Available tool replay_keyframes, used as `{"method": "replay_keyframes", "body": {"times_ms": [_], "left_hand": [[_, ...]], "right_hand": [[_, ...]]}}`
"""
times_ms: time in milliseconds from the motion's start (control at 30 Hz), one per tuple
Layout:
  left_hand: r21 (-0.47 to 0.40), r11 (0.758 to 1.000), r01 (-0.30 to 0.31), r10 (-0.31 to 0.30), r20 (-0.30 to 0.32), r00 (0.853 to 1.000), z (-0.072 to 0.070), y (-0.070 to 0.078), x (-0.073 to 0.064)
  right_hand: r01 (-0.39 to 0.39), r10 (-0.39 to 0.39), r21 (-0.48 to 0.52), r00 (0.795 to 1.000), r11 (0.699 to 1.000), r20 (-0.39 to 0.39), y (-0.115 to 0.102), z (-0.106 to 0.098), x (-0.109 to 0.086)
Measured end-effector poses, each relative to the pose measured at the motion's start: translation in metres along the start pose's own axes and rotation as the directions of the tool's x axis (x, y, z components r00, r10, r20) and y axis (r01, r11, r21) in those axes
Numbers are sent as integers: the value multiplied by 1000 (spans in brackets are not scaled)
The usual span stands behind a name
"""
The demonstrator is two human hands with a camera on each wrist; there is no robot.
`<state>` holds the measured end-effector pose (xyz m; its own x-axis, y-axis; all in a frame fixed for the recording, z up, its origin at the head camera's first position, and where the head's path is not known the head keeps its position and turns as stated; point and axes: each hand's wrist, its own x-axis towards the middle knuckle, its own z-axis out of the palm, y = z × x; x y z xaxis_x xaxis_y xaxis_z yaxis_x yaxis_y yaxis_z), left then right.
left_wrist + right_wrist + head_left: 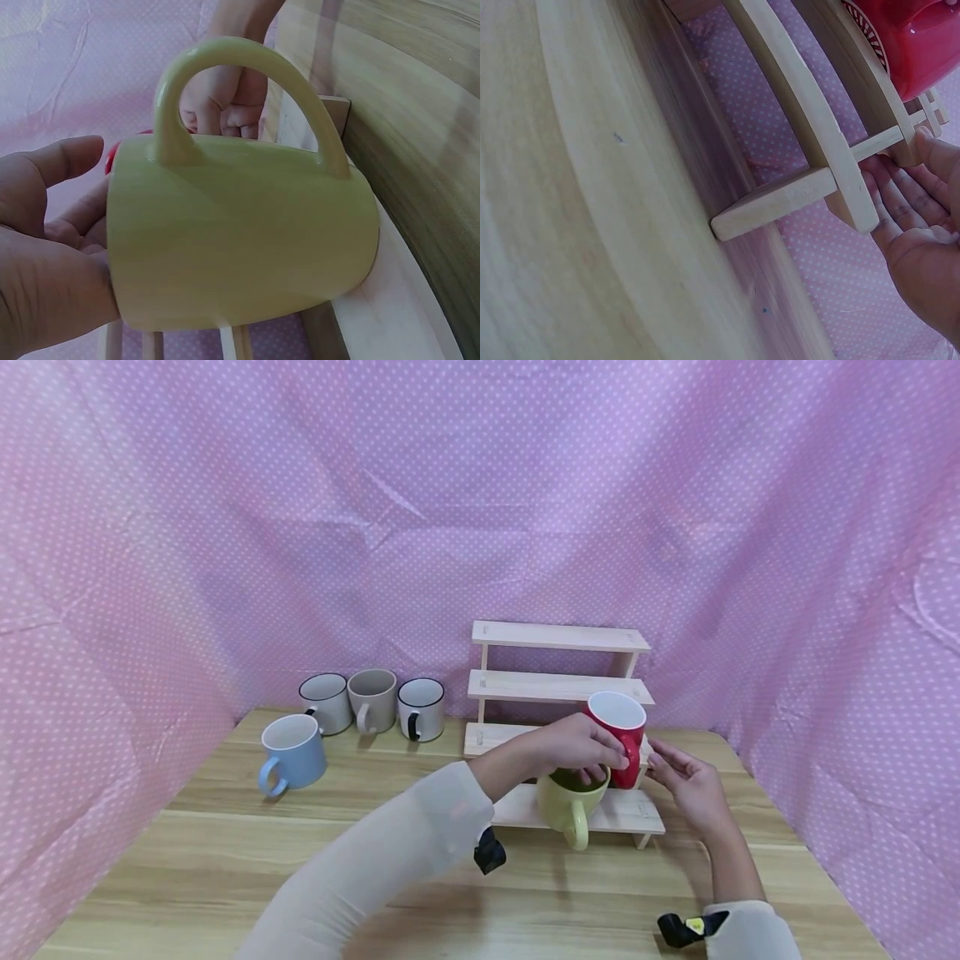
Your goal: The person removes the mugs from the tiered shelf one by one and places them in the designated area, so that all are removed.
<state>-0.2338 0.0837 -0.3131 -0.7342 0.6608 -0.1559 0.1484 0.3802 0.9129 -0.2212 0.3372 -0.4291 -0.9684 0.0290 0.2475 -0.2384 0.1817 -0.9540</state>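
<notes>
1. At the right of the surface point(600, 902), the red mug point(624, 732) is at the second tier point(501, 737) from the bottom of the wooden stand point(558, 685), near its right end.
2. The left hand point(581, 746) is nearly closed, thumb and fingers about the red mug by its handle (the yellow-green mug point(558, 806) hides part of this grip in the wrist view). The mug lies to that hand's right, mouth up, its long axis roughly upright; a slight tilt cannot be ruled out.
3. The right hand point(692, 787), just beyond the mug, loosely pinches the tier's end between thumb and fingers.
4. The key relation, I judge, is the mug's base to the plank; whether the plank bears its weight I cannot tell.
5. The red mug looks like glossy ceramic, white inside. The yellow-green mug, on the lowest tier, is smooth and rounded, its looped handle towards the person.
6. The stand is pale, plain wood with straight planks; the surface has streaky grain; behind hangs creased, dotted pink cloth point(480, 485).
</notes>
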Motion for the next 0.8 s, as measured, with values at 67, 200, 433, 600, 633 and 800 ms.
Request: {"method": "replay_keyframes", "body": {"times_ms": [67,200,433,600,633,800], "left_hand": [[-18,1000,21,-21,10,1000,1,-1,2],[-50,997,53,-51,40,998,2,-1,6],[-103,992,76,-69,67,995,2,-2,10],[-190,978,88,-77,65,995,3,-2,12],[-205,974,91,-80,62,995,4,-2,12],[-228,969,92,-88,28,996,9,-1,12]], "right_hand": [[-6,6,5,1000,1000,-3,0,0,0],[-8,8,-2,1000,1000,-4,-2,0,0],[5,-5,28,1000,1000,-4,-3,1,-1],[16,-16,46,1000,999,-1,-2,1,-1],[16,-16,44,1000,999,-1,-1,1,-1],[12,-12,24,1000,1000,-2,-1,1,0]]}}
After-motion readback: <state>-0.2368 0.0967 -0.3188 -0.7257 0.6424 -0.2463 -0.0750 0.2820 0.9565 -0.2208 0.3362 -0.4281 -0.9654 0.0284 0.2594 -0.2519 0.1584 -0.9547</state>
